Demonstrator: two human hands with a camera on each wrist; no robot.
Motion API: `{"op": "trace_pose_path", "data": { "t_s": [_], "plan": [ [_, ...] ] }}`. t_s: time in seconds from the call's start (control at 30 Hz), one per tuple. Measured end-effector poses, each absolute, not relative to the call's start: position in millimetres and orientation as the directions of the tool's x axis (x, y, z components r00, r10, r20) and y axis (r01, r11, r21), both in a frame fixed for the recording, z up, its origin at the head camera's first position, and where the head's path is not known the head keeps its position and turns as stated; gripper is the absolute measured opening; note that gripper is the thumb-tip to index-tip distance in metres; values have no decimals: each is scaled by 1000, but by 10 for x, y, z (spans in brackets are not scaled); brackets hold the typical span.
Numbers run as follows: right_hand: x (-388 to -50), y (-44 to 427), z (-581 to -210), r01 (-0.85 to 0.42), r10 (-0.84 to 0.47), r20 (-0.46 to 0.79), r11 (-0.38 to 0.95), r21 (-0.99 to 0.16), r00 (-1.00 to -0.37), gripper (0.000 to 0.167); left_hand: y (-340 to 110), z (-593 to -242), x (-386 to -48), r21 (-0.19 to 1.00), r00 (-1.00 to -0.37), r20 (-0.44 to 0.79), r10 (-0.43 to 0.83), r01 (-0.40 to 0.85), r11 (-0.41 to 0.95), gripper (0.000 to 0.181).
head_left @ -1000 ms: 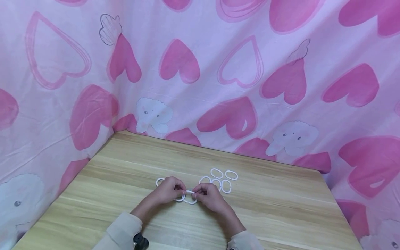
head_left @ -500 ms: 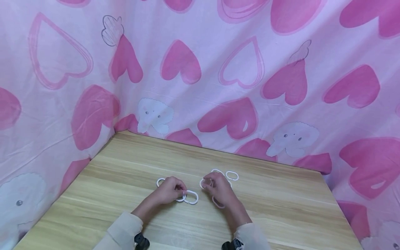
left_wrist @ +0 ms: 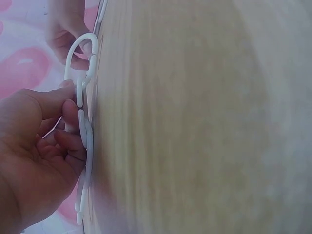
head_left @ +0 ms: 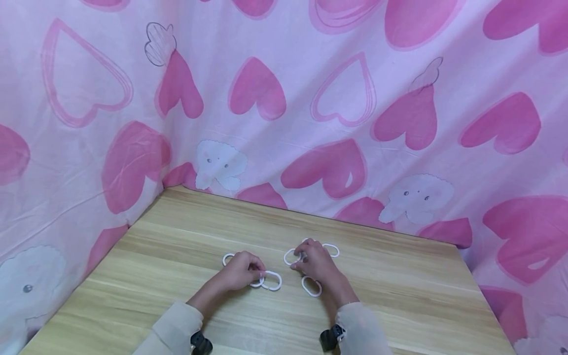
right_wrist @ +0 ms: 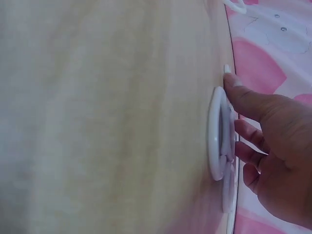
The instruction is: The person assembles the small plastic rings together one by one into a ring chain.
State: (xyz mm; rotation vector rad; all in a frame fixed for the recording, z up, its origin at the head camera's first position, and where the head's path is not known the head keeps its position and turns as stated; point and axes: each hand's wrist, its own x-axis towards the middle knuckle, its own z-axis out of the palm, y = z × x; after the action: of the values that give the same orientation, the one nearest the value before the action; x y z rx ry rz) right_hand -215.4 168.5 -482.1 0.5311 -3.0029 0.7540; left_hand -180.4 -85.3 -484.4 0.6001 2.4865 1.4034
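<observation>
My left hand [head_left: 241,270] pinches a chain of white plastic C-shaped links between thumb and fingers. One link [head_left: 280,281] sticks out to the right of it, and another link of the chain shows beyond its left side. In the left wrist view the end link [left_wrist: 87,36] stands up past the thumb tip, and more joined links run below the fingers. My right hand [head_left: 318,261] is over a group of loose white links, thumb and fingers apart. A loose oval link [right_wrist: 214,136] lies beside that hand; whether its fingertips touch any link is hard to tell.
A link [head_left: 285,257] lies just left of the right hand, another [head_left: 337,252] behind it, and one [head_left: 316,296] in front. The wooden table [head_left: 399,296] ends at a pink heart-patterned curtain [head_left: 257,88] at the back and left.
My right hand has let go of the chain's end link and moved right and back over the loose links. The left hand keeps its hold on the chain in the same spot.
</observation>
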Motion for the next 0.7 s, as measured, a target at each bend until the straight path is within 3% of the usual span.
{"op": "trace_pose_path", "data": {
  "t_s": [0.2, 0.5, 0.7],
  "plan": [
    [-2214, 1664, -4778, -287, -330, 12, 802, -524, -944, 54, -857, -4845, -1801, 852, -890, 11, 456, 247, 461, 5],
    [-2247, 1623, -4730, -280, -349, -40, 811, -515, -936, 32, -848, -4842, -1791, 846, -891, 2, 455, 244, 475, 6],
    [-2259, 1606, -4740, -283, -350, -38, 812, -511, -936, 30, -839, -4838, -1801, 849, -896, -11, 444, 226, 477, 7]
  ]
}}
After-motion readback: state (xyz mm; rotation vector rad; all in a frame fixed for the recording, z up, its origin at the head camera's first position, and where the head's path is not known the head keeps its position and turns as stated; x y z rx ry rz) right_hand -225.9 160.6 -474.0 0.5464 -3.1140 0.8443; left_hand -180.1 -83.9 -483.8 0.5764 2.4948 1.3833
